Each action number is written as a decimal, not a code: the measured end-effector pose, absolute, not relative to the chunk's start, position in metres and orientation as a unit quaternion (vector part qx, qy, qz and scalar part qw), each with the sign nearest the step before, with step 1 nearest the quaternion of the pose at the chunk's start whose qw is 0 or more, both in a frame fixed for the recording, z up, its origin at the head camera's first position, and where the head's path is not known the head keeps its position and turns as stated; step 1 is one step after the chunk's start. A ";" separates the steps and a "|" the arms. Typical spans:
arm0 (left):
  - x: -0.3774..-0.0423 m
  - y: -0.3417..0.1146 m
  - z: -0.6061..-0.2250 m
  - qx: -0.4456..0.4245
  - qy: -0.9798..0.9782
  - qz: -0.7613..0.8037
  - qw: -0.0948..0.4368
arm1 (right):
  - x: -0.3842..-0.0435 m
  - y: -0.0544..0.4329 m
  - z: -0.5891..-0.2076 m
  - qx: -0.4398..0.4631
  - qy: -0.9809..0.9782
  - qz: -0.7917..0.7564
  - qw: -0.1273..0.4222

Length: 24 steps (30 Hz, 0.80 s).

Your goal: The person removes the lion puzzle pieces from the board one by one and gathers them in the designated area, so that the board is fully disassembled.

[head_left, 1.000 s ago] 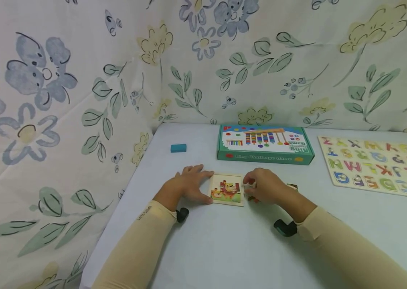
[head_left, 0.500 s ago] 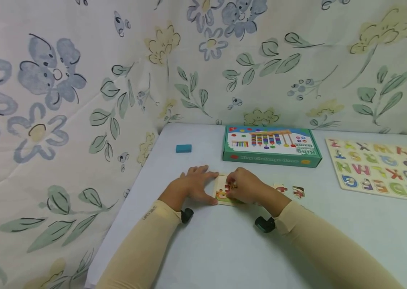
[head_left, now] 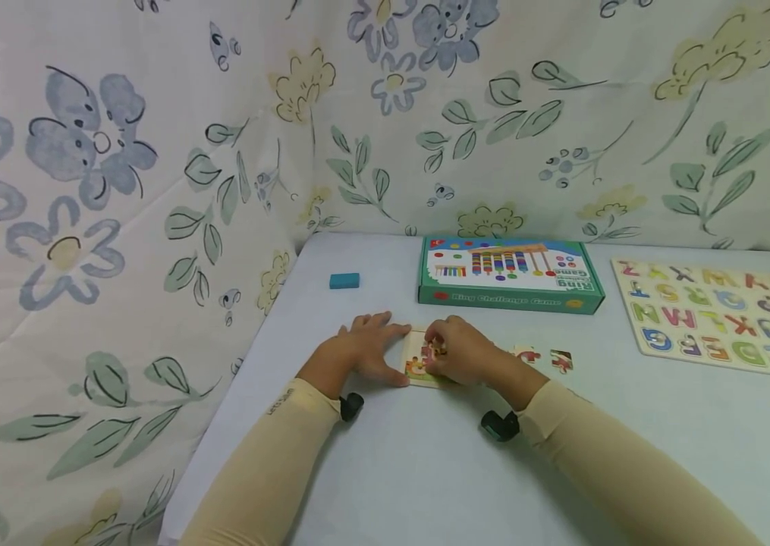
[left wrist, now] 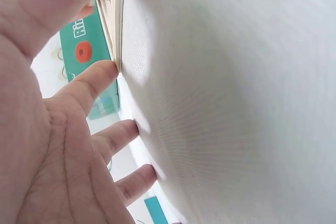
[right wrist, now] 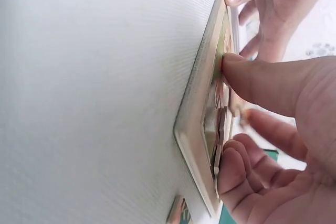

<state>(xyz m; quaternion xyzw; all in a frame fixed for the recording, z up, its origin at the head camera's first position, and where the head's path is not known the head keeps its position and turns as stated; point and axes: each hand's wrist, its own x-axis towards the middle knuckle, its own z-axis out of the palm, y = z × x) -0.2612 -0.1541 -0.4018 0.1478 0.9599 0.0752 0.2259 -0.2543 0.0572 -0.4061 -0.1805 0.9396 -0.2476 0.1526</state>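
Observation:
A small wooden jigsaw puzzle board (head_left: 409, 349) with a red and orange animal picture lies flat on the white table. My left hand (head_left: 367, 349) is spread at its left side, thumb and index fingertip touching the board's edge. Over the right part of the picture, my right hand (head_left: 461, 353) pinches a puzzle piece (head_left: 440, 349), mostly hidden by the fingers. In the right wrist view the right thumb presses on the board, and other pieces (right wrist: 219, 129) sit slightly raised within its frame (right wrist: 198, 153).
Two loose puzzle pieces lie right of the board, one (head_left: 526, 355) partly behind my right wrist, the other (head_left: 561, 361) farther out. Behind is a green Ring Challenge Game box (head_left: 510, 296). A blue block (head_left: 344, 280) lies back left, an alphabet board (head_left: 719, 315) at right.
My right hand has moved left from beside the board onto the picture, bringing a piece along, and has stayed there for the last half second. The left hand keeps its place at the board's edge.

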 end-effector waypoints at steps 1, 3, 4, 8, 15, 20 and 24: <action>-0.261 -0.154 -0.402 0.148 0.960 0.076 0.226 | -0.254 0.058 -0.407 -0.178 0.938 -0.258 0.150; -0.262 -0.153 -0.403 0.148 0.960 0.076 0.226 | -0.254 0.059 -0.408 -0.174 0.932 -0.283 0.148; -0.262 -0.153 -0.403 0.149 0.960 0.076 0.226 | -0.254 0.060 -0.409 -0.172 0.928 -0.295 0.146; -0.262 -0.151 -0.403 0.149 0.960 0.075 0.226 | -0.253 0.066 -0.406 -0.170 0.912 -0.345 0.145; -0.263 -0.151 -0.403 0.152 0.959 0.084 0.224 | -0.248 0.098 -0.384 -0.163 0.905 -0.375 0.118; -0.262 -0.152 -0.401 0.152 0.958 0.094 0.226 | -0.239 0.140 -0.377 -0.118 0.916 -0.364 0.118; -0.262 -0.154 -0.400 0.150 0.958 0.088 0.226 | -0.231 0.167 -0.382 -0.095 0.925 -0.343 0.133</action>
